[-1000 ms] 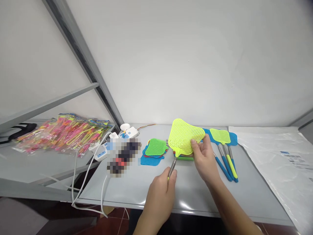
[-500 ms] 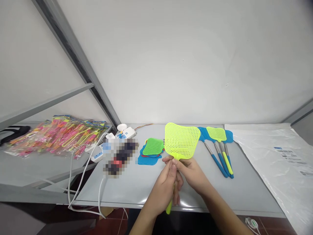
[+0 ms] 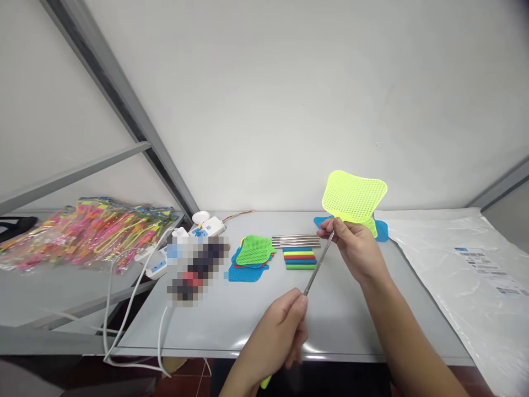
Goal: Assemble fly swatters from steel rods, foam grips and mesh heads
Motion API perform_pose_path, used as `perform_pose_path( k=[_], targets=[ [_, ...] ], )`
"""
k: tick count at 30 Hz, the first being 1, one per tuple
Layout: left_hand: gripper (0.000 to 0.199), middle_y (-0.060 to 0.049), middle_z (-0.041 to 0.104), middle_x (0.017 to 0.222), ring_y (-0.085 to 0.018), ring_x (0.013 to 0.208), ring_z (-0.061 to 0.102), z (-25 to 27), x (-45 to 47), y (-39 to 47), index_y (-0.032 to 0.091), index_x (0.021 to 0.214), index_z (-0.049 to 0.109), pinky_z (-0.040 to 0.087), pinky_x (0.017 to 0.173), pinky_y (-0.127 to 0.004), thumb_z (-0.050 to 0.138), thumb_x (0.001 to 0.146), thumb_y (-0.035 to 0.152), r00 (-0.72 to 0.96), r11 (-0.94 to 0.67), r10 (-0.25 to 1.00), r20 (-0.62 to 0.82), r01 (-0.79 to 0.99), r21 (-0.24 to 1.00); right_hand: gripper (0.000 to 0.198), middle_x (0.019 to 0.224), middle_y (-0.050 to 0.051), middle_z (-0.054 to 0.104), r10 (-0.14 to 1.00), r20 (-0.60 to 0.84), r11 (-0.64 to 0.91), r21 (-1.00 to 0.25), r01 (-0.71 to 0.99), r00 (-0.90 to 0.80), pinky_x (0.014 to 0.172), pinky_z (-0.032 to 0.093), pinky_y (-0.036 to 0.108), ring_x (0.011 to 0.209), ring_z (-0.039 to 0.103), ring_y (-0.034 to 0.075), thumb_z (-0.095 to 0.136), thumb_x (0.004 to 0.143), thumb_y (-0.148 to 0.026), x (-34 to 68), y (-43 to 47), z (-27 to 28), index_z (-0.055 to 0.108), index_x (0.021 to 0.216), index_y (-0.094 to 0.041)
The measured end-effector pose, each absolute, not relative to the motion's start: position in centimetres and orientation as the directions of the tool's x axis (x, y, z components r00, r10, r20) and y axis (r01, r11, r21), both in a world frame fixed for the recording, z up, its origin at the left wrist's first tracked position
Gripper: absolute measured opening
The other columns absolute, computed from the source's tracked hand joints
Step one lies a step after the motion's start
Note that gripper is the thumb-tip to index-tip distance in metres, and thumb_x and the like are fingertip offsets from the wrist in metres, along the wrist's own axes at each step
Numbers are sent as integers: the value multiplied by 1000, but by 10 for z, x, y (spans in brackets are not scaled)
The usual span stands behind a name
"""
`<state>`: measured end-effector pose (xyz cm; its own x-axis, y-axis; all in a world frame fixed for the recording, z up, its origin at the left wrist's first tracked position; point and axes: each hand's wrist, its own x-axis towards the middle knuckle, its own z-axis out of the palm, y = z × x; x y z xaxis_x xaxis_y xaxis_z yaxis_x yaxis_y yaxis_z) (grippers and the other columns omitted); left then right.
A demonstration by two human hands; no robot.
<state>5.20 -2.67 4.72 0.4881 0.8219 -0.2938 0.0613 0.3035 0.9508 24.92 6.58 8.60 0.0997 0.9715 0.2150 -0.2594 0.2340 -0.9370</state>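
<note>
Held up between both hands is a fly swatter (image 3: 354,197) with a yellow-green perforated head and a thin metal rod. My right hand (image 3: 356,245) pinches it at the neck, just under the head. Around the yellow-green handle at the lower end, my left hand (image 3: 285,325) is closed; only the handle's tip shows below it. Bare rod stretches between the two hands. Behind the swatter, blue swatter heads (image 3: 382,230) lie on the table, partly covered by it and my right hand.
Loose swatter heads (image 3: 254,251) lie stacked mid-table, beside metal rods (image 3: 295,241) and coloured handle tubes (image 3: 300,259). Power strips (image 3: 157,264) with white cables and a pixelated patch are to the left. Bagged pink and yellow items (image 3: 95,234) lie far left; white plastic packaging (image 3: 446,264) lies right.
My right hand has moved up and right with the swatter head, away from my left hand. A length of metal rod now shows between them. Rods and tubes behind have come into view.
</note>
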Motion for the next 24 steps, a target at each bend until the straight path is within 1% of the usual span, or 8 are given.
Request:
perform_pose_path(
  k=[3,5,7,9,14,16,18,24],
  targets=[
    [32,7,46,52,-7,36,37,50,54,-23,21,80,45,37,37,-17,36,96,47,511,297,811,-286,62,953,25,88,4,68,980,165,191,-933,-306,109,82,48,34,82,64,18,58,88,-43,234,47,73,71,85,-21],
    [28,9,40,50,-8,37,33,47,55,-21,21,88,49,39,36,-17,37,96,46,507,308,815,-280,29,951,31,89,6,69,995,85,71,-962,-265,-44,83,48,34,81,64,18,53,91,-45,222,30,59,71,91,-20],
    [28,10,34,48,-9,38,28,41,56,-20,22,95,50,40,37,-18,37,96,47,493,310,825,-277,16,951,38,88,7,70,984,26,-14,-976,-216,-177,77,49,34,71,63,16,46,94,-48,214,17,47,70,87,-19],
    [31,10,30,47,-9,38,25,36,56,-22,22,96,51,39,38,-18,36,96,49,482,308,829,-283,29,951,42,85,6,70,977,25,-10,-987,-163,-211,75,48,33,68,61,16,43,94,-49,213,12,42,68,80,-18],
    [36,10,30,47,-9,40,26,34,52,-28,22,84,46,34,39,-18,34,95,54,471,317,831,-295,36,948,42,79,6,69,952,56,71,-997,37,-302,83,44,34,83,62,20,47,92,-50,234,26,62,70,75,-18],
    [37,9,30,47,-9,41,26,38,50,-30,22,82,46,33,40,-18,35,95,55,473,314,829,-299,51,948,42,78,5,68,969,97,99,-995,-4,-229,82,45,34,81,62,20,49,91,-50,246,39,75,69,74,-18],
    [37,9,30,48,-9,41,26,39,49,-30,22,82,46,30,40,-18,36,94,55,466,303,830,-307,86,949,39,74,4,66,988,138,129,-985,-118,-74,78,47,34,77,62,19,54,88,-51,259,55,85,67,70,-18],
    [39,8,31,52,-10,45,29,37,51,-21,22,83,48,28,40,-20,36,93,58,424,287,837,-347,200,937,37,70,3,62,973,96,171,-910,-378,208,70,50,33,69,62,18,67,77,-54,268,81,82,61,67,-19]
  ],
)
